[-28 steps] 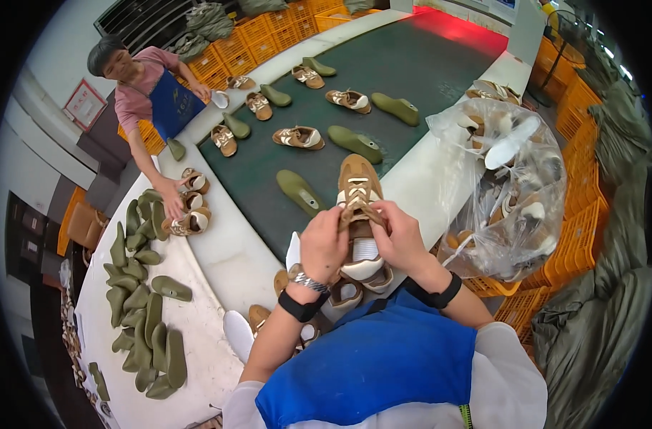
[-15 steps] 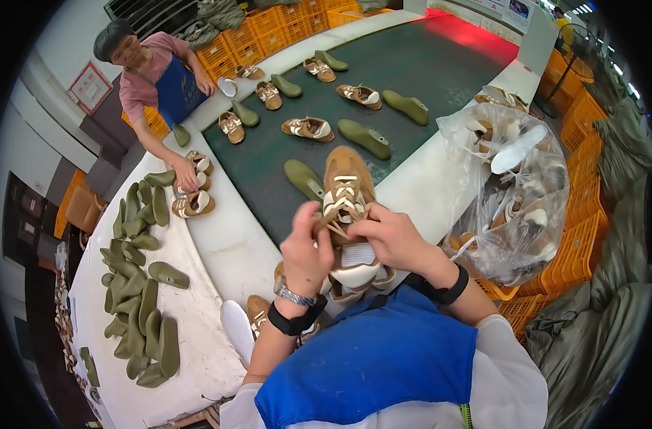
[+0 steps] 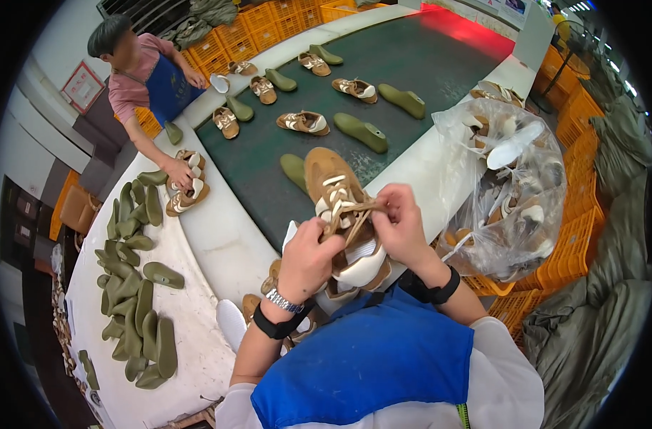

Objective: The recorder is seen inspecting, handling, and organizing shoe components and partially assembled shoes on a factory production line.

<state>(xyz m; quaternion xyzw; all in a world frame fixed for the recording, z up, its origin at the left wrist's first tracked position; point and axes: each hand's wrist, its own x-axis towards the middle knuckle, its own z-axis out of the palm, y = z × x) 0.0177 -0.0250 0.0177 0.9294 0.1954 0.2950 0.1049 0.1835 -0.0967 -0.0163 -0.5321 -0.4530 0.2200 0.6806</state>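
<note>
A brown sneaker (image 3: 324,169) with white stripes is in front of me, its toe pointing away and its white heel toward my blue apron. My right hand (image 3: 403,223) pinches the tan shoelace (image 3: 362,207) and draws it out to the right. At the shoe's left side, my left hand (image 3: 306,259) has its fingers closed at the lace near the tongue. More sneakers lie under and beside this one, partly hidden by my hands and arms. A green shoe last (image 3: 292,170) lies on the belt just past the toe, partly covered by it.
A dark green conveyor belt (image 3: 262,207) carries sneakers and green lasts in pairs. On the white table at left lies a heap of lasts (image 3: 129,286). A co-worker (image 3: 151,79) at far left touches sneakers (image 3: 186,193). A clear bag of shoes (image 3: 505,193) stands at right by orange crates (image 3: 580,243).
My right hand has moved right and up, pulling the lace away from the shoe. The sneaker has tilted slightly, toe leftward. The co-worker's head has turned.
</note>
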